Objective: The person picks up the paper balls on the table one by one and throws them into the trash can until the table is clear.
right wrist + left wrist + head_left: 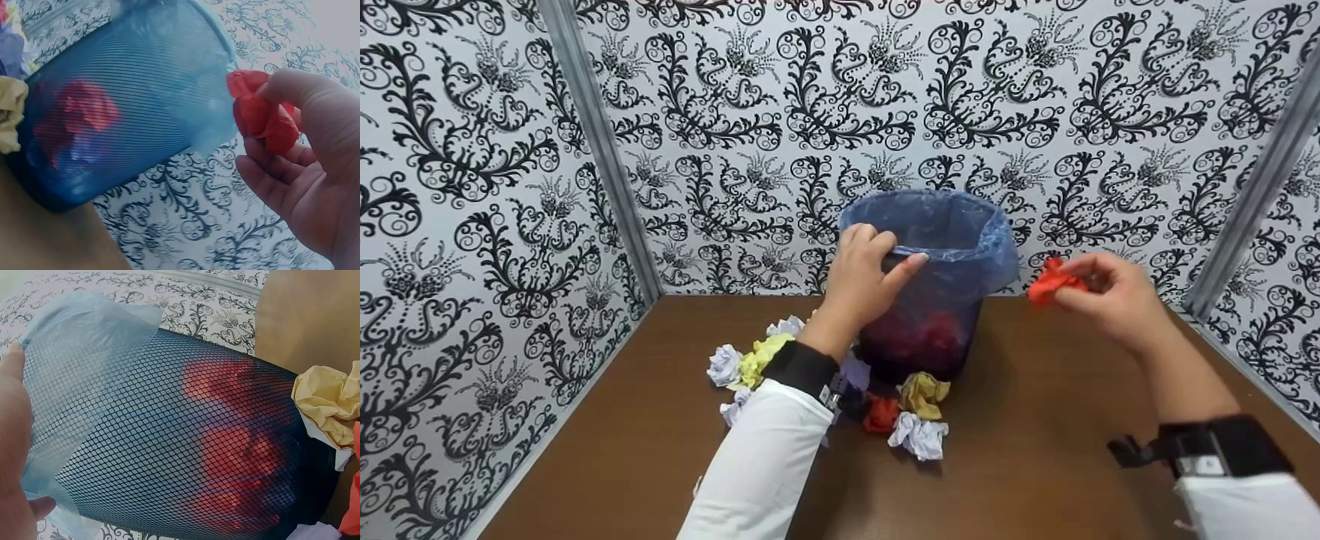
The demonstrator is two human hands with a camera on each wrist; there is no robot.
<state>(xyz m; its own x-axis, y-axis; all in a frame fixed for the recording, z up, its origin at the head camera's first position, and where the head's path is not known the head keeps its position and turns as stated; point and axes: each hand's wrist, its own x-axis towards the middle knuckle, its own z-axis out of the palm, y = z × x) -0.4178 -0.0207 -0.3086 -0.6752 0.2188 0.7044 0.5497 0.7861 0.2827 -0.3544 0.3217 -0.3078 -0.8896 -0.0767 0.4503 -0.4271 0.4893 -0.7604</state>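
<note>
A dark mesh waste bin (911, 352), lined with a translucent blue bag (994, 244), stands at the back middle of the table. My left hand (861, 277) grips its near rim, fingers over the edge and thumb against the bag. To the right of the bin and apart from it, my right hand (1117, 300) pinches a crumpled red paper ball (267, 115) between thumb and fingers. Red crumpled paper (233, 450) shows through the mesh in the lower part of the bin, along with something purplish (87, 147).
On the table (1057, 457), several crumpled paper balls lie before and left of the bin: yellow (761, 356), tan (924, 394), red (881, 414), white (919, 436), and others partly hidden by the left forearm. Patterned wall panels (720, 135) enclose the back and sides.
</note>
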